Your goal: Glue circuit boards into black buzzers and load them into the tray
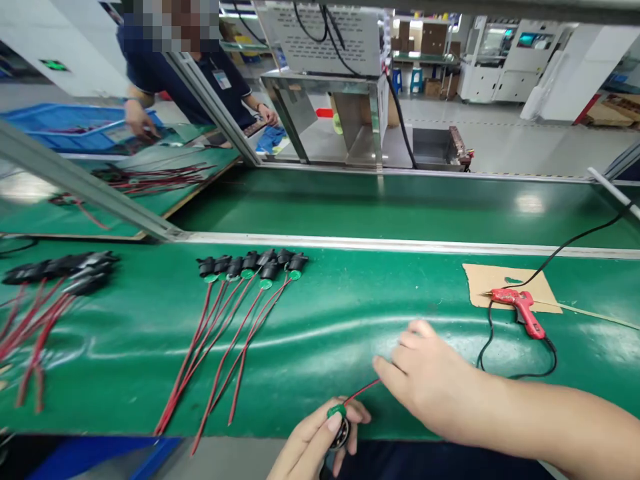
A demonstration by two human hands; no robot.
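Low in the middle, my left hand (313, 440) grips a round black part (341, 435) with a small green circuit board (337, 411) on top, thumb pressed against it. A red wire (363, 389) runs from the board up to my right hand (425, 370), whose curled fingers close around it; the wire's far end is hidden there. To the left, several black parts (250, 263) with green boards lie in a row, their red wires (215, 353) trailing toward the front edge.
A red glue gun (520, 307) rests on cardboard (480, 277) at the right, its black cord looping nearby. More wired black parts (60, 270) lie at far left. A metal rail (400, 245) crosses behind; beyond it, a co-worker (185, 87) stands near a blue crate (65, 137).
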